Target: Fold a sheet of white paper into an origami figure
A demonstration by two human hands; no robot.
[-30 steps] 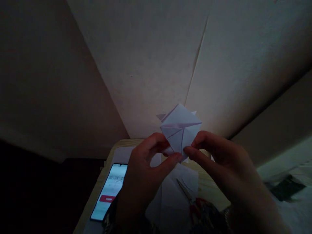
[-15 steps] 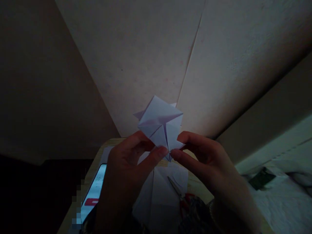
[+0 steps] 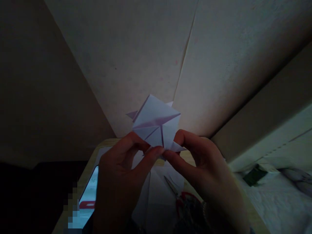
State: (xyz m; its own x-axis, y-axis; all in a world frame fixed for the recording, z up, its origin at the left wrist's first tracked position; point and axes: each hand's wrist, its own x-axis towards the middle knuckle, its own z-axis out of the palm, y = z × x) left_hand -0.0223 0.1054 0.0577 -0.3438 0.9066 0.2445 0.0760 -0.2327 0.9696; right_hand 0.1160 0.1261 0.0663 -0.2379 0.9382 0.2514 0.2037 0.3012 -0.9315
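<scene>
A white folded paper figure [image 3: 157, 112], with flat facets and small pointed flaps at its sides, is held up above the table. My left hand [image 3: 126, 162] pinches its lower left edge, the thumb lying on the front near the bottom point. On the other side my right hand [image 3: 195, 156] grips the bottom right, its thumb tip meeting the left thumb at the lower point. One pointed flap juts out between the right thumb and index finger. The thumbs cover most of the bottom tip.
Red-handled scissors [image 3: 179, 195] lie on white paper [image 3: 158, 198] below the hands. A lit phone [image 3: 89, 198] rests at the left of the wooden table [image 3: 109, 142]. The wall [image 3: 136, 48] rises close behind. To the right is a pale quilted cover [image 3: 280, 201] with a green item on it.
Both thumbs have come together over the bottom point of the paper figure, covering more of it. The whole view has shifted slightly, so hands and figure appear a little further left.
</scene>
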